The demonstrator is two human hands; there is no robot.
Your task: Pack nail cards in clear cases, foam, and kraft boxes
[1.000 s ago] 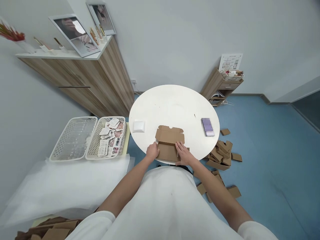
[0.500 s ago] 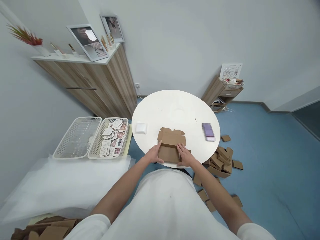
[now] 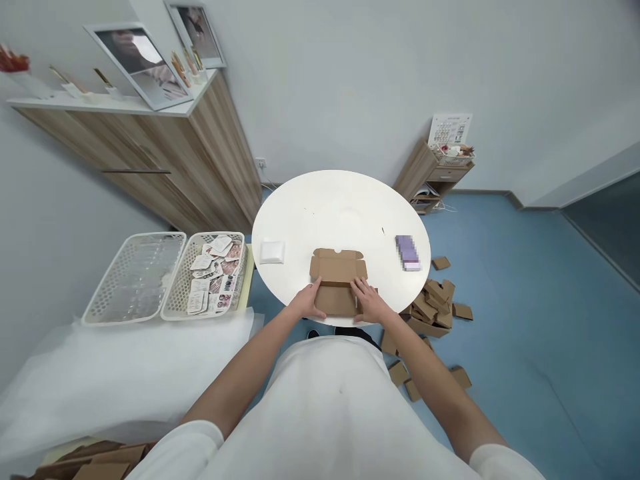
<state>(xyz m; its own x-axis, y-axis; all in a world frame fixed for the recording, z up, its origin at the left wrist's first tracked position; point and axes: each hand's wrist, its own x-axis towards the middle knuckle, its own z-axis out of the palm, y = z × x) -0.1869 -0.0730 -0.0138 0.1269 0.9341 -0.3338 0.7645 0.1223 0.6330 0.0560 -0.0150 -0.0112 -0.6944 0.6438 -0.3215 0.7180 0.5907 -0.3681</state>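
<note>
An open brown cardboard box (image 3: 338, 268) lies at the near edge of the round white table (image 3: 345, 200), its lid raised away from me. My left hand (image 3: 308, 301) grips the left side wall of the box, thumb toward the near edge. On the right side, my right hand (image 3: 369, 301) holds the wall and a side flap, fingers at the fold. The box tray between my hands shows bare cardboard. A white packet (image 3: 273, 252) lies on the table to the left, and a purple pixelated item (image 3: 408, 253) to the right.
Two white baskets (image 3: 171, 287), one filled with printed cards, stand at the left beside white wrapping sheets (image 3: 130, 363). Folded cardboard boxes (image 3: 433, 303) are piled on the floor at the right. A wooden cabinet (image 3: 220, 147) stands behind left, a small shelf (image 3: 425, 175) behind right.
The view has shifted slightly, so the surroundings appear further left. Both hands remain on the sides of the open box, with almost no movement relative to it.
</note>
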